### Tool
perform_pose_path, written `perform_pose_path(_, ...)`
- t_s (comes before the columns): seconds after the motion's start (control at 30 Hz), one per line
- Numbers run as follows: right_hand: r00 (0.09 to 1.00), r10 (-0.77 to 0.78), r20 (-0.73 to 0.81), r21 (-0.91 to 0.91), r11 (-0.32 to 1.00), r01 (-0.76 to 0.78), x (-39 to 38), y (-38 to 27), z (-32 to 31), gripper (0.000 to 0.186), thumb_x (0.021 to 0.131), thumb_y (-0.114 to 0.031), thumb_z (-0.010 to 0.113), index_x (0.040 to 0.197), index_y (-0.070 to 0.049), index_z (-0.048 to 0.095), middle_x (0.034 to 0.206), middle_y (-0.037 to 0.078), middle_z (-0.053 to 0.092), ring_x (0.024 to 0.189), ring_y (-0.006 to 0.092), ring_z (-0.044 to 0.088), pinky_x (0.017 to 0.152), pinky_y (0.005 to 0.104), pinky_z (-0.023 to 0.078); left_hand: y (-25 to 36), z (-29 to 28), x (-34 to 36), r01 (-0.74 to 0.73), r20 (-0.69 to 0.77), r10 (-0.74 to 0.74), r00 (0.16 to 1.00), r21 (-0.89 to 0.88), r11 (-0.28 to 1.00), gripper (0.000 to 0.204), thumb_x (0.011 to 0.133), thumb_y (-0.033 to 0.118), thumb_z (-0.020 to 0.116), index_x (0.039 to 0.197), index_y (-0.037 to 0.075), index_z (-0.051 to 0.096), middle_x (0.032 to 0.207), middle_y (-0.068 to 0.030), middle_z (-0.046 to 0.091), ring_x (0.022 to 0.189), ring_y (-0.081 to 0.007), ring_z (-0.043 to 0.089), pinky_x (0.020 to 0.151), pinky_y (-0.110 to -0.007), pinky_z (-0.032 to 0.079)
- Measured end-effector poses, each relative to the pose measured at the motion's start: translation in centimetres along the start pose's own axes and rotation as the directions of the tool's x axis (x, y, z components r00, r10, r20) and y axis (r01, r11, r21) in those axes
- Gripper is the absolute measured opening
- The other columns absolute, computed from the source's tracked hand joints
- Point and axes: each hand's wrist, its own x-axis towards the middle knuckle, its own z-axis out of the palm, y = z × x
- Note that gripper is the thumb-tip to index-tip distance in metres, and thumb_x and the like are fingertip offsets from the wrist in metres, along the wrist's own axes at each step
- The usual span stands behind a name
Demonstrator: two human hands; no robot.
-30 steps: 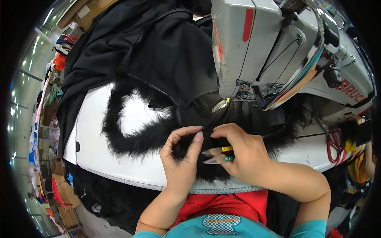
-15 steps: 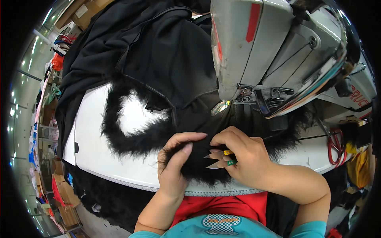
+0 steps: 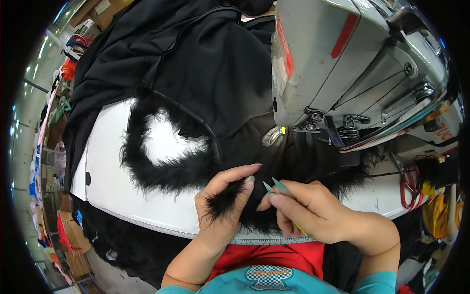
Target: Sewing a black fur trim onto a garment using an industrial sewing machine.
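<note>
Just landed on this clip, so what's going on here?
A person's left hand pinches black fur trim over a white table. The right hand holds small pointed snips, their two tips slightly apart near the black fabric between the hands. A black garment spreads beyond, beside a sewing machine. Red-handled scissors lie off to the right.

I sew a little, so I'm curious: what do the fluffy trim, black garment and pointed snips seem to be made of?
Fluffy trim: seemingly fur or feather, real or fake unclear; soft, wispy strands stick out.
Black garment: probably matte cloth, draping in soft, dull folds.
Pointed snips in the right hand: likely smooth metal, judging by thin blades.
</note>
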Motion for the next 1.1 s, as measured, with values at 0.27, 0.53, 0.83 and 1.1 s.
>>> perform_pose_path(0.27, 0.999, 0.047, -0.008, -0.047, 0.998, -0.047, 0.0, -0.66, 0.02, 0.02, 0.089, -0.013, 0.039, 0.096, 0.002, 0.051, 0.052, 0.006, 0.051, 0.047, 0.0136, 0.055, 0.046, 0.0244, 0.043, 0.29, 0.15, 0.03, 0.049, -0.009, -0.05, 0.999, -0.045, 0.998, 0.017, 0.079, 0.002, 0.057, 0.095, 0.0, 0.061, 0.087, -0.0059, 0.062, 0.081, -0.0077, 0.054, 0.076, -0.021, 0.041)
perform_pose_path(0.53, 0.999, -0.037, -0.004, -0.145, 0.989, 0.036, -0.2, -0.76, 0.36, 0.02, 0.088, -0.01, 0.04, 0.1, 0.001, 0.051, 0.05, 0.005, 0.05, 0.045, 0.0136, 0.055, 0.045, 0.0245, 0.042, 0.11, -0.58, 0.01, 0.107, 0.062, -0.099, 0.993, -0.128, 0.986, 0.019, 0.079, 0.003, 0.057, 0.097, 0.0, 0.061, 0.087, -0.0054, 0.062, 0.077, -0.006, 0.053, 0.073, -0.02, 0.042)
perform_pose_path(0.83, 1.0, -0.016, -0.017, -0.196, 0.981, 0.012, -0.2, -0.74, 0.57, 0.019, 0.088, -0.009, 0.04, 0.098, 0.001, 0.052, 0.049, 0.005, 0.051, 0.044, 0.0145, 0.056, 0.044, 0.025, 0.043, -0.13, -0.56, -0.09, -0.016, 0.062, 0.016, 0.998, 0.002, 1.0, 0.02, 0.08, 0.001, 0.056, 0.1, -0.001, 0.06, 0.085, -0.006, 0.062, 0.074, -0.0058, 0.053, 0.069, -0.018, 0.043)
perform_pose_path(1.1, 0.999, 0.011, -0.034, -0.241, 0.97, -0.019, -0.13, -0.78, 0.59, 0.018, 0.087, -0.009, 0.041, 0.097, 0.002, 0.052, 0.049, 0.006, 0.052, 0.044, 0.0151, 0.056, 0.044, 0.0255, 0.043, -0.56, -0.34, -0.16, -0.144, 0.098, 0.14, 0.985, 0.039, 0.989, 0.021, 0.08, -0.002, 0.054, 0.101, -0.002, 0.058, 0.085, -0.0089, 0.062, 0.069, -0.0097, 0.06, 0.06, -0.018, 0.048)
